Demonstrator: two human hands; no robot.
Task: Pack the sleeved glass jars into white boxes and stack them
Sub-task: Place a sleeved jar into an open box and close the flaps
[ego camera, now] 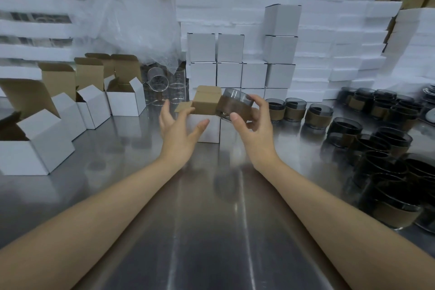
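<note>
Right hand (253, 122) pinches sleeved glass jar (231, 105) between thumb and curled fingers; jar tilted, above right edge of open white box (209, 132) at centre. Jar base hidden by fingers; box's left side hidden behind left hand (179, 129), contact unclear. Left hand spread, palm toward box. Bare forearms reach toward 12 o'clock. Steel table (211, 219); closed white boxes (229, 75) stacked at 12 o'clock, more sleeved jars (376, 148) at 3 o'clock, foam slabs (341, 42) behind.

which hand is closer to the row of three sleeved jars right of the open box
Right. The right hand, holding a sleeved jar, is just left of the row of three jars; the left hand is farther left, beyond the open box.
</note>
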